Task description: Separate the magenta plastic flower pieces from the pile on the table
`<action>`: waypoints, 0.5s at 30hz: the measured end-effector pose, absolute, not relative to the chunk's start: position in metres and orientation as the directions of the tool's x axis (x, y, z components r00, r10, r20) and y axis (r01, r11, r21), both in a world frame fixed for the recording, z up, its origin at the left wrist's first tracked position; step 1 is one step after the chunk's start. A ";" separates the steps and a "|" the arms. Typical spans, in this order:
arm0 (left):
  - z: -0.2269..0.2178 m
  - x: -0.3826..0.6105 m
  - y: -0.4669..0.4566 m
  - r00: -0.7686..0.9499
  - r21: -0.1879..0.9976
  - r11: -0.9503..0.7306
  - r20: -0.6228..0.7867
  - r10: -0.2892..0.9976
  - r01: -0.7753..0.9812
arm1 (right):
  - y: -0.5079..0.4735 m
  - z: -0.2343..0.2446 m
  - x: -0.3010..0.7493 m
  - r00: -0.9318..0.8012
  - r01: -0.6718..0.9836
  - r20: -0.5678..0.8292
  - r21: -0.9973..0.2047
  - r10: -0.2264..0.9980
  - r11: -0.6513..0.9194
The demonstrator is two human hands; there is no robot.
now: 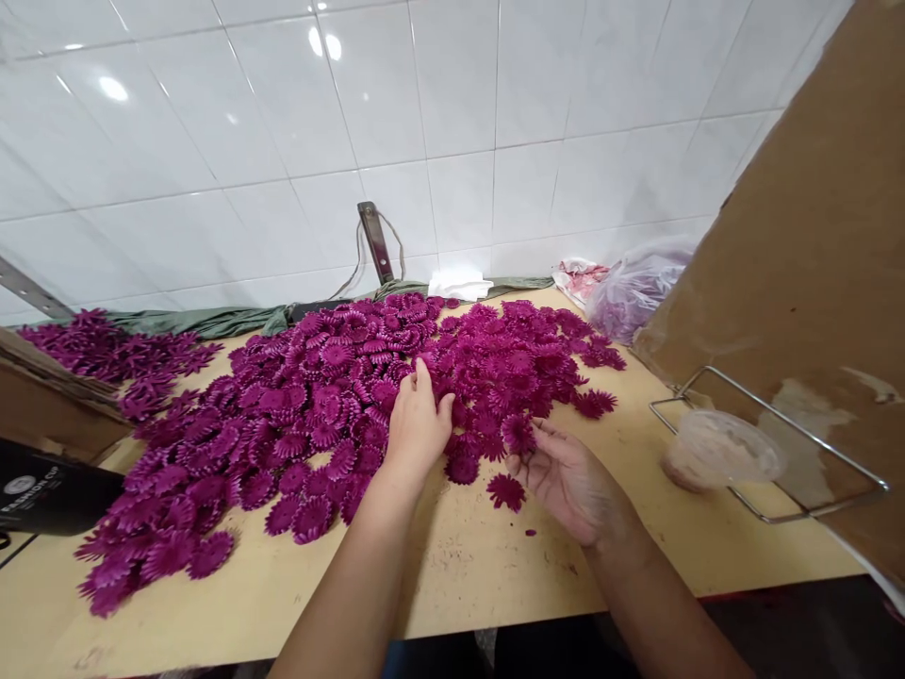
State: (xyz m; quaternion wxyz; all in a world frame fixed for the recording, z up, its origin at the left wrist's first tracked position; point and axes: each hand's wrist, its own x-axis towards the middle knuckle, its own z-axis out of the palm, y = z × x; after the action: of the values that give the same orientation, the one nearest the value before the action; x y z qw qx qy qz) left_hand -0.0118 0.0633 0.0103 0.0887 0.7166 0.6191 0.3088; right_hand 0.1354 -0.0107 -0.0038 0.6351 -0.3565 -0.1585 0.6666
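Observation:
A wide heap of purple fabric flower pieces [311,405] covers the wooden table [487,575]. My left hand [417,422] rests on the heap near its middle, fingers bent down into the flowers. My right hand [566,476] lies palm up just right of it, its fingers curled around one purple flower [518,433] at the fingertips. One loose flower [506,491] lies on the bare wood directly below that hand's fingers.
A cardboard panel [813,236] leans at the right with a wire rack [770,443] and a plastic cup [717,451] before it. A clear plastic bag [636,283] sits at the back right. A black box [49,490] and another flower pile [106,349] lie left.

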 end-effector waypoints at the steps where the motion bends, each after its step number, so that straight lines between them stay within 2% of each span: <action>1: 0.009 -0.012 0.066 0.067 0.501 -0.248 0.351 0.934 0.829 | -0.011 -0.005 0.136 0.056 -0.720 -0.260 -0.680 0.964 -0.142; 4: 0.007 -0.016 0.073 0.073 0.508 -0.301 0.419 0.905 0.807 | -0.012 -0.008 0.137 0.036 -0.719 -0.259 -0.678 0.965 -0.155; 9: 0.019 -0.021 0.068 -0.005 0.602 -0.352 0.509 0.861 0.717 | -0.015 -0.007 0.136 0.005 -0.782 -0.316 -0.593 0.949 -0.193; 11: 0.024 -0.019 0.055 0.037 0.705 -0.364 0.433 0.900 0.609 | -0.015 -0.005 0.134 0.010 -0.779 -0.311 -0.598 0.950 -0.187; 13: 0.025 -0.014 0.038 0.161 0.825 -0.333 0.291 0.943 0.457 | -0.016 -0.003 0.131 0.010 -0.764 -0.290 -0.620 0.957 -0.180; 15: 0.020 -0.007 0.023 0.252 0.883 -0.300 0.217 0.943 0.362 | -0.017 -0.002 0.126 0.005 -0.737 -0.260 -0.654 0.966 -0.172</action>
State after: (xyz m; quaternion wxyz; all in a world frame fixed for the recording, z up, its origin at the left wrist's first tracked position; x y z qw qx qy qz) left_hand -0.0069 0.0226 0.0200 0.3659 0.7016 0.4652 0.3969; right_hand 0.1264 -0.0173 -0.0024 0.6211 -0.3414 -0.1674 0.6853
